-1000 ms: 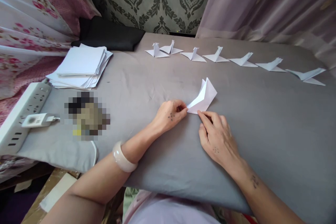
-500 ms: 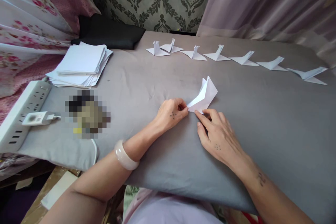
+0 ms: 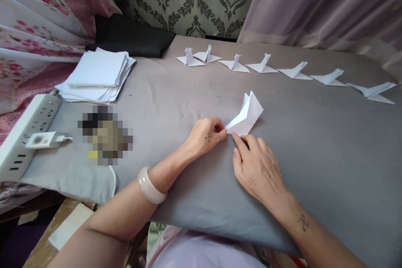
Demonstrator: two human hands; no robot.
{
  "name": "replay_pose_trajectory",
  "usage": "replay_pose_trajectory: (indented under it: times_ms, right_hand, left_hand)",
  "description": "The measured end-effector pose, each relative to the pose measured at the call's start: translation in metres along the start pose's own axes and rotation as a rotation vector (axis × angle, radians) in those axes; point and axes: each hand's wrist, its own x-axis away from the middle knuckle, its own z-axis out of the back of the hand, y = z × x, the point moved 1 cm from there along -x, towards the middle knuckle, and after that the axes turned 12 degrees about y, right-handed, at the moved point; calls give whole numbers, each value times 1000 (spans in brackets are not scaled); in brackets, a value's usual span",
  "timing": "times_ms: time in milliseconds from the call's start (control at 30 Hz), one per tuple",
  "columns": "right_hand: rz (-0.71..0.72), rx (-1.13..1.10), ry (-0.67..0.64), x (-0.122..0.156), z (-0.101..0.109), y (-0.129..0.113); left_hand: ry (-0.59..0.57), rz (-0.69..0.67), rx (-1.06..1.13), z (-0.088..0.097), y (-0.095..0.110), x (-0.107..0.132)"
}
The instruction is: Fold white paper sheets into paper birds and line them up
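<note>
A partly folded sheet of white origami paper (image 3: pixel 246 119) stands on the grey cloth, its folds spread toward the upper right and a narrow point at the lower left. My left hand (image 3: pixel 207 135) pinches that point between thumb and fingertips. Along the paper's bottom edge, close to the left fingertips, my right hand (image 3: pixel 258 163) rests its stretched index finger. Its thumb is held apart below, and the other fingers curve loosely beside the paper. The underside of the paper and the tips of some right fingers are hidden.
Several folded paper birds (image 3: pixel 264 65) stand in a row toward the back. At the left are a stack of white paper (image 3: pixel 97 71), a power strip (image 3: pixel 29 134) with a plugged-in charger (image 3: pixel 45 140), a blurred-out object (image 3: pixel 108 136) and a black cloth (image 3: pixel 132 35).
My right index finger has slid slightly left along the paper's lower edge, toward the pinched point. My left hand keeps its pinch. The view has shifted a little.
</note>
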Motion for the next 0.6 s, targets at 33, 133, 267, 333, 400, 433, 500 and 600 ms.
replay_pose_trajectory:
  times_ms: [33, 133, 267, 333, 400, 433, 500, 600]
  right_hand:
    - [3, 0, -4, -1, 0, 0]
    - [12, 2, -24, -5, 1, 2]
    - [19, -14, -81, -8, 5, 7]
    - [17, -27, -104, -10, 7, 10]
    - [15, -43, -121, -11, 8, 11]
    - [15, -53, -125, -11, 9, 12]
    - [14, -75, -128, -12, 8, 14]
    - [4, -101, -125, -11, 6, 16]
  left_hand:
    - [-3, -4, -1, 1, 0, 0]
    - [-19, -29, -4, 3, -1, -2]
    - [-42, -61, 35, 6, -6, -6]
    - [-41, -51, 94, 7, -9, -7]
    - [-59, -48, 135, 8, -10, -8]
    - [-75, -54, 139, 8, -11, -8]
    - [-98, -70, 119, 9, -10, -6]
    - [-88, -75, 82, 10, -7, -5]
